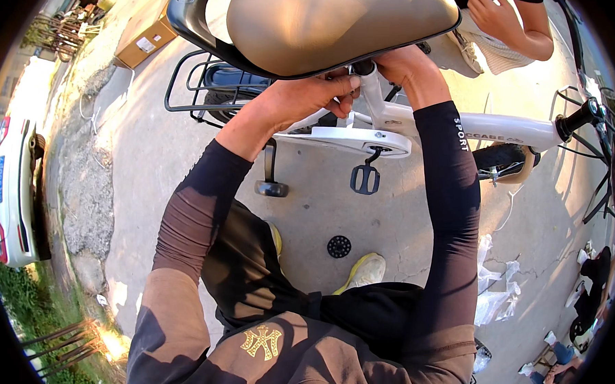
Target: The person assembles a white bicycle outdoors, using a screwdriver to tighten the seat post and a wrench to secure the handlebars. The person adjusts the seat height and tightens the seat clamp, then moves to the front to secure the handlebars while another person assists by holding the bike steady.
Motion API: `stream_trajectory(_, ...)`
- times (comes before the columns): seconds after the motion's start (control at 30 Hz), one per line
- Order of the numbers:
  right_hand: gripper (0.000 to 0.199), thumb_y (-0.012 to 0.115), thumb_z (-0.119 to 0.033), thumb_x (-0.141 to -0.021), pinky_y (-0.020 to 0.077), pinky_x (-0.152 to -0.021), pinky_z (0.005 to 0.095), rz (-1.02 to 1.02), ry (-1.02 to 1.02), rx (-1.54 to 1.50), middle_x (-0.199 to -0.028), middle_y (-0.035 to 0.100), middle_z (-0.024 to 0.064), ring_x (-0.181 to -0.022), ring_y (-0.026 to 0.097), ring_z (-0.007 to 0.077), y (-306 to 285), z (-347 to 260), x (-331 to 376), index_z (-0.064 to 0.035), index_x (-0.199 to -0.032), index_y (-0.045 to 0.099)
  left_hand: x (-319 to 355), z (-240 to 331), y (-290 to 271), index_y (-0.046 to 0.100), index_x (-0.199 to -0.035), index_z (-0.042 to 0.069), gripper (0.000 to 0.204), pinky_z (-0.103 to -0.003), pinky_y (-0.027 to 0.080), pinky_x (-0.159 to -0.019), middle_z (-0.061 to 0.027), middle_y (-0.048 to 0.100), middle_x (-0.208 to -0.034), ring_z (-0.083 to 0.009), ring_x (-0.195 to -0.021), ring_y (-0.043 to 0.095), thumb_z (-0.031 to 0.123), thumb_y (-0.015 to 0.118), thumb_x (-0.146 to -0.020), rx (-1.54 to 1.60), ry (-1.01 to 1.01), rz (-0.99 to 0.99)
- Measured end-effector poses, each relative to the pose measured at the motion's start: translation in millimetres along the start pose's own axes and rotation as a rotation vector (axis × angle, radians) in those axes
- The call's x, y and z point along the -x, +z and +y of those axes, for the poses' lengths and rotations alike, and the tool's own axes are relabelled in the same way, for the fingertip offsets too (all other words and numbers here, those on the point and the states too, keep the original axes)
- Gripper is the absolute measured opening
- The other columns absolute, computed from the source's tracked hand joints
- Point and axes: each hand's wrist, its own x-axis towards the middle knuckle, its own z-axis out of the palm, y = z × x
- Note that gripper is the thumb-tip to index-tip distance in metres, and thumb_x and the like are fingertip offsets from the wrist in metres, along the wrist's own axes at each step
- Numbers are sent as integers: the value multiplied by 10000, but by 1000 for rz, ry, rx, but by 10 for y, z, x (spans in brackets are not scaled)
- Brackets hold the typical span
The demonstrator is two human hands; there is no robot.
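A white bicycle stands before me, its wide tan saddle (341,22) covering the top of the seat post (362,67). Just under the saddle, my left hand (314,99) has its thumb and fingers drawn together beside the white seat tube (372,96). Whatever they pinch is too small or hidden to name. On the other side of the post is my right hand (408,71), its fingers hidden behind the saddle and tube. Below my hands are the white chain guard (360,140) and a black pedal (365,180).
A black rear rack (193,84) juts left, above another pedal (271,188). On the concrete lie a round black perforated disc (339,247) and clear plastic wrap (497,293). Another person's hand (495,12) shows at upper right. A cardboard box (144,41) and white car (19,194) are left.
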Motion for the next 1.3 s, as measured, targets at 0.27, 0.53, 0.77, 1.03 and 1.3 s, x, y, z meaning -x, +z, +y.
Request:
stream_trajectory(0.27, 201, 731, -183, -862, 487, -673, 265, 38, 42, -28, -922, 676, 35, -787, 633, 136, 35, -28, -152, -54, -1010, 687, 6, -11, 1, 623, -1101, 13, 239, -241, 546, -698, -49, 615, -887, -91, -726, 602, 217, 631, -978, 49, -15, -6)
stream_trajectory(0.53, 205, 713, -188, -881, 497, -685, 257, 88, 2, -162, -952, 676, 37, -804, 635, 130, 77, 61, -136, -50, -1028, 679, 13, -18, -4, 623, -1030, -11, 241, -246, 541, -694, -51, 616, -864, -92, -730, 603, 223, 635, -972, 38, -1, 39)
stream_trajectory(0.77, 209, 696, -193, -898, 505, -695, 250, 124, -8, -219, -978, 676, 39, -818, 638, 125, 64, 86, -127, -46, -1044, 671, -12, -37, -15, 627, -1016, -10, 249, -252, 538, -687, -47, 613, -858, -87, -715, 591, 234, 639, -970, 46, 4, 14)
stream_trajectory(1.03, 220, 674, -195, -924, 510, -700, 228, 102, -66, -348, -1002, 675, 43, -827, 637, 111, 96, 185, 12, -27, -1065, 659, -27, -74, -10, 637, -1001, 10, 222, -255, 536, -666, -19, 586, -818, -70, -680, 535, 231, 632, -974, 94, -1, 21)
stream_trajectory(1.3, 216, 683, -200, -928, 515, -681, 233, 415, -86, -351, -841, 671, 55, -736, 638, 114, 117, 253, 35, 15, -946, 672, 3, -39, 28, 663, -980, 43, 213, -245, 529, -658, 1, 580, -806, -61, -684, 523, 254, 638, -968, 116, -9, 98)
